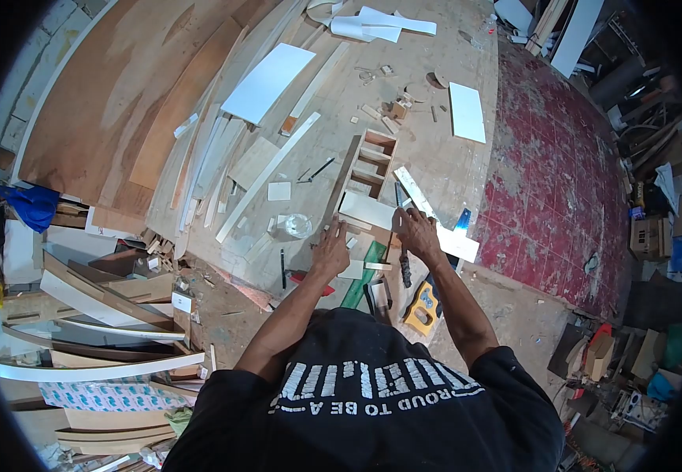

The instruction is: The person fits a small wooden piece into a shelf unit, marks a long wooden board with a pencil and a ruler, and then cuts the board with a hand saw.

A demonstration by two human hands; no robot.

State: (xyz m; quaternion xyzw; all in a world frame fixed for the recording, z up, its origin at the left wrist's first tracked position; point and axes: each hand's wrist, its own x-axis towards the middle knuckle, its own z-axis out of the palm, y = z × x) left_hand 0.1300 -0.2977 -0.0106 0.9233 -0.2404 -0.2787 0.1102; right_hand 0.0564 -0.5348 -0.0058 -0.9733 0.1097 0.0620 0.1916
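Observation:
A narrow wooden box with several compartments [374,162] lies on the worktable, and a white rectangular board [367,209] lies across its near end. My left hand [331,250] rests by the board's near left corner, fingers stretched forward and a little apart. At the board's right end is my right hand [419,237], its fingers curled together; what they grip is too small to make out. A thin brown stick [390,247] shows just left of that hand. Below the hands are a green strip [364,274] and a saw with a yellow handle [421,308].
Long wood strips [270,175] and a white panel [268,82] lie to the left. A clear round container [297,226] stands near my left hand. Another white panel [467,112] lies at the back right, beside a worn red surface [549,189]. Curved offcuts [105,303] are stacked lower left.

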